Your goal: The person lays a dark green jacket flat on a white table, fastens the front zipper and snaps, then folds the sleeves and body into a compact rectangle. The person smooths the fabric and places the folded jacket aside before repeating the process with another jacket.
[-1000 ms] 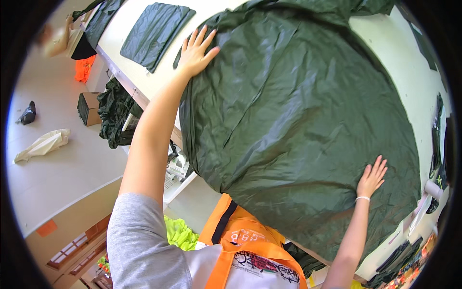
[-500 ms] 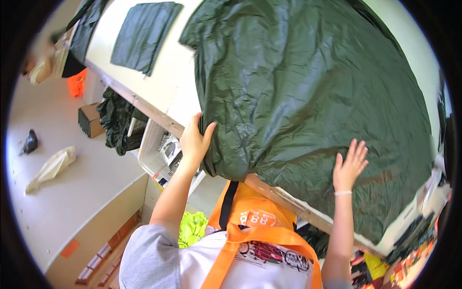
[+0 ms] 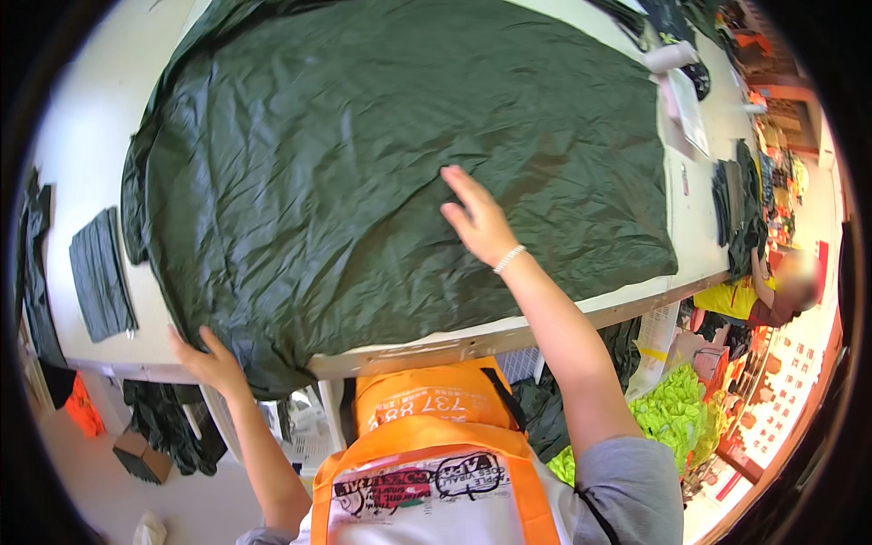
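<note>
A large sheet of dark green, thin, slightly shiny fabric (image 3: 381,173) lies spread and wrinkled over a white table (image 3: 91,154). Its left side is doubled into loose folds, and one lower corner hangs over the near edge. At that lower left corner is my left hand (image 3: 213,365), thumb and fingers apart, beside the fabric's edge; whether it touches the cloth is hard to tell. My right hand (image 3: 481,222) is over the middle of the sheet, fingers stretched out, with nothing held.
Left of the sheet lies a folded dark green piece (image 3: 102,274). A white roll (image 3: 670,57) is at the far right. Under the table are dark fabric (image 3: 173,422) and a cardboard box (image 3: 143,457). Bright yellow-green cloth (image 3: 672,413) is heaped at lower right, near another person (image 3: 731,295).
The view has turned rightward, bringing the table's right end and another person into sight. My right hand has moved inward over the sheet; my left stays by its lower left corner.
</note>
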`<state>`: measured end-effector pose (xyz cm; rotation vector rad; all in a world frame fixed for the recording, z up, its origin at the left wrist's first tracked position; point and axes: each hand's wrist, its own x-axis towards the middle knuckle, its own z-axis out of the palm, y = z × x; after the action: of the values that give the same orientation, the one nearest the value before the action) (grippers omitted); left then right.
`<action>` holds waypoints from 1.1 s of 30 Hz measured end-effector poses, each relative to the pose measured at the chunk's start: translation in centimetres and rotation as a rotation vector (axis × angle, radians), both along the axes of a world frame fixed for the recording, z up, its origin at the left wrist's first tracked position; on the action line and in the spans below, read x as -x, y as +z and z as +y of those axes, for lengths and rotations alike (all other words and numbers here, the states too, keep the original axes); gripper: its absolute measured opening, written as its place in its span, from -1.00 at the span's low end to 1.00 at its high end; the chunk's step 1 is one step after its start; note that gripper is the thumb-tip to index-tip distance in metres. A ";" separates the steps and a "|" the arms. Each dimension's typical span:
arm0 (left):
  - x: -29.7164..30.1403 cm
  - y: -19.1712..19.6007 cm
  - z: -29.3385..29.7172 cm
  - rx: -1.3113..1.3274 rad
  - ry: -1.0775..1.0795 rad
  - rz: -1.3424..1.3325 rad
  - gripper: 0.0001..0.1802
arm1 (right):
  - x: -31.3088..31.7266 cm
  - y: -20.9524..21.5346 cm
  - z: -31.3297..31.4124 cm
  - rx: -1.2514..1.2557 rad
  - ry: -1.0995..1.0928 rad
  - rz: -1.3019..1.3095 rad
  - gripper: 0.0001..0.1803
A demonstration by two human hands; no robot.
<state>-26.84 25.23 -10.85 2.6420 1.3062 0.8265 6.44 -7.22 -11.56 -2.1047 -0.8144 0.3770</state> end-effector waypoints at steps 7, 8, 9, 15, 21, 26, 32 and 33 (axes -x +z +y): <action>-3.2 -3.6 -13.8 0.172 -0.198 0.547 -0.22 | -10.3 4.0 -37.0 1.147 -0.938 -0.360 -0.30; -3.2 -3.9 -13.8 0.168 -0.211 0.544 -0.22 | -10.6 2.2 -44.0 1.229 -1.029 -0.398 -0.18; -2.9 -4.0 -13.7 0.159 -0.206 0.547 -0.23 | -10.8 3.3 -46.2 1.129 -1.095 -0.150 -0.14; -3.4 -3.0 -14.1 0.177 -0.124 0.623 -0.23 | -11.2 -3.9 -62.1 0.140 -1.306 0.381 -0.81; -0.3 -2.2 -13.5 0.110 0.046 0.429 -0.25 | -7.1 -3.7 -55.8 0.761 -0.968 -0.363 -0.59; 14.9 -10.3 -8.1 0.476 0.749 -0.154 0.13 | 1.5 2.8 -42.5 0.661 -0.018 -0.270 -0.14; 14.3 -11.3 -5.6 1.218 0.593 -1.009 -0.02 | 6.7 2.9 -37.3 0.853 0.022 -0.162 0.10; 15.0 -11.4 -5.1 1.150 0.696 -0.780 -0.03 | 7.5 3.2 -37.2 0.875 0.015 -0.182 0.09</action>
<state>-41.84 20.14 -22.30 0.8672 1.6639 0.6826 -1.02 -44.43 -8.31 -2.9772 -0.8578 0.6377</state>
